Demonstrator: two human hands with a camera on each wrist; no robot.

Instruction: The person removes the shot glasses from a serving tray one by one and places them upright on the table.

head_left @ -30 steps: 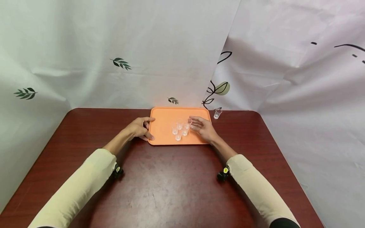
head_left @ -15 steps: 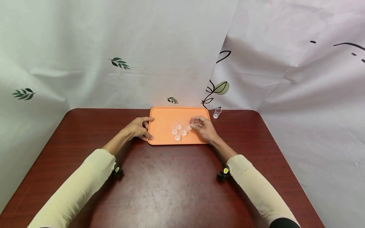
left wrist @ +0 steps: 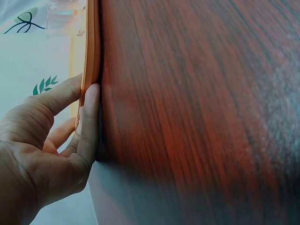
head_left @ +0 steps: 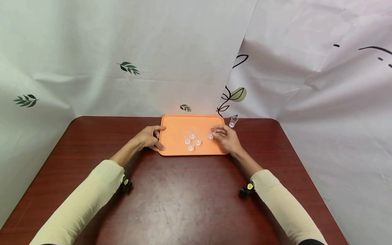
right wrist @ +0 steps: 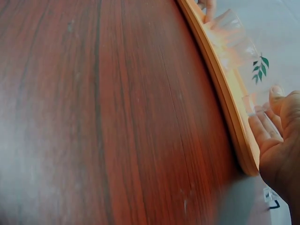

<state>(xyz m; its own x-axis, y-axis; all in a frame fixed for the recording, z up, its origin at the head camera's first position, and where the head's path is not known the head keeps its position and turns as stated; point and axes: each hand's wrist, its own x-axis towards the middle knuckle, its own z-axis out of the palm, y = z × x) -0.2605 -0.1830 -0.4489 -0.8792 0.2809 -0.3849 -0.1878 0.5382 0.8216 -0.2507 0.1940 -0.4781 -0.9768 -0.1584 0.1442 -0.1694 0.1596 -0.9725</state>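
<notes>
An orange tray (head_left: 176, 122) lies at the far side of the table. My left hand (head_left: 147, 137) grips its left edge, the thumb on the rim; the left wrist view shows fingers curled under that edge. Above the tray's right part, my right hand (head_left: 227, 139) pinches a small clear plastic cup (head_left: 210, 135) between thumb and fingers; the same cup (right wrist: 249, 104) shows faintly in the right wrist view. Several other clear cups (head_left: 191, 147) stand close together in the tray's middle. Whether the pinched cup touches the tray, I cannot tell.
One more clear cup (head_left: 233, 121) stands on the dark red-brown table (head_left: 183, 197) just beyond the tray's back right corner. White cloth (head_left: 147, 88) with leaf prints hangs right behind the table's far edge and along the sides.
My right hand has taken hold of a cup at the group's right side and moved it to the right, away from the others. The left hand and tray have stayed in place.
</notes>
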